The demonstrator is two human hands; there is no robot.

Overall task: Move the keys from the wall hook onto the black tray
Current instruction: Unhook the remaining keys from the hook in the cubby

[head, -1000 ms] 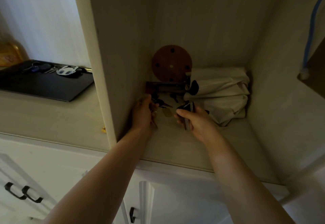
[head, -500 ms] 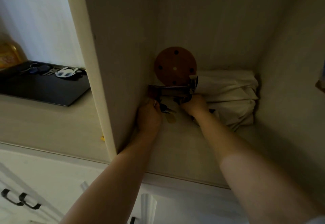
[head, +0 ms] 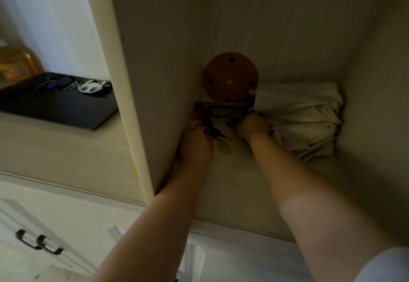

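Both hands reach deep into a dim cabinet niche. A metal hook rail (head: 223, 105) runs across its back wall under a round brown disc (head: 230, 77). My left hand (head: 195, 145) is closed on a dark bunch of keys (head: 215, 134) with a pale yellow tag (head: 225, 148), hanging just below the rail's left end. My right hand (head: 251, 125) is closed at the rail's right end, on something dark I cannot make out. The black tray (head: 55, 109) lies on the counter at left, with two key bunches (head: 75, 85) at its far edge.
A cabinet side panel (head: 141, 82) stands between the niche and the tray. A bundled white cloth (head: 305, 118) fills the niche's right side. An orange bottle (head: 15, 62) stands behind the tray. Drawers with black handles (head: 37, 242) sit below the counter.
My right hand has gone from holding something in front of the cloth up to the rail's right end. My left hand has stayed on the keys below the rail's left end. The camera has moved closer.
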